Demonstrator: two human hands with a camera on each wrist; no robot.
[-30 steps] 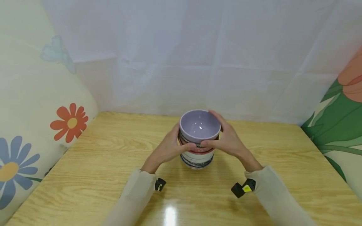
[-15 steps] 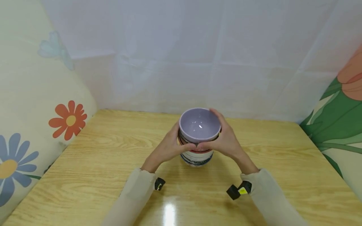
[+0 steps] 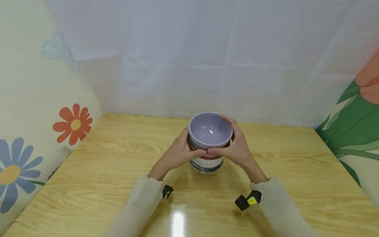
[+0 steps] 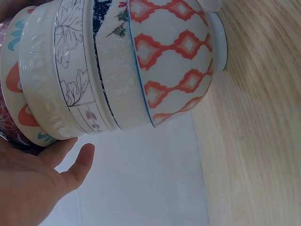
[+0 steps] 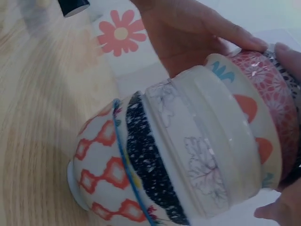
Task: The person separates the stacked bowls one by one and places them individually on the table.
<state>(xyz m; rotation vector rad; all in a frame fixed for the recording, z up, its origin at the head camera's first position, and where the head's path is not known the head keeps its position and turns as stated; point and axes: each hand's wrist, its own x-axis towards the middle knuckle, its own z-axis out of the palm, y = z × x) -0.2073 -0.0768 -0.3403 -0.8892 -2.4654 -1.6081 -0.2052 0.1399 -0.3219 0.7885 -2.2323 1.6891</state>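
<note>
A tall stack of nested bowls stands upright on the wooden table, its top bowl (image 3: 208, 130) lilac inside with a pale rim. My left hand (image 3: 177, 153) holds the upper part of the stack from the left, and my right hand (image 3: 239, 149) does so from the right. Both thumbs meet or nearly meet at the front. In the left wrist view, the lowest bowl (image 4: 171, 52) is white with orange diamonds, and its foot appears to touch the wood. Above it come a dark speckled bowl (image 5: 146, 155), cream ones, and a red-patterned bowl (image 5: 268, 89). The far fingers are partly hidden.
The wood-grain table (image 3: 103, 164) spreads around the stack. A white cloth backdrop (image 3: 177, 65) hangs behind it. Floral fabric (image 3: 26, 98) borders the left side, and more floral fabric (image 3: 355, 131) the right. Small black wrist devices (image 3: 248, 200) sit by the sleeves.
The right hand has shifted slightly inward, its thumb now closer to the left thumb. The stack and left hand keep almost the same place; the whole head view has moved a little.
</note>
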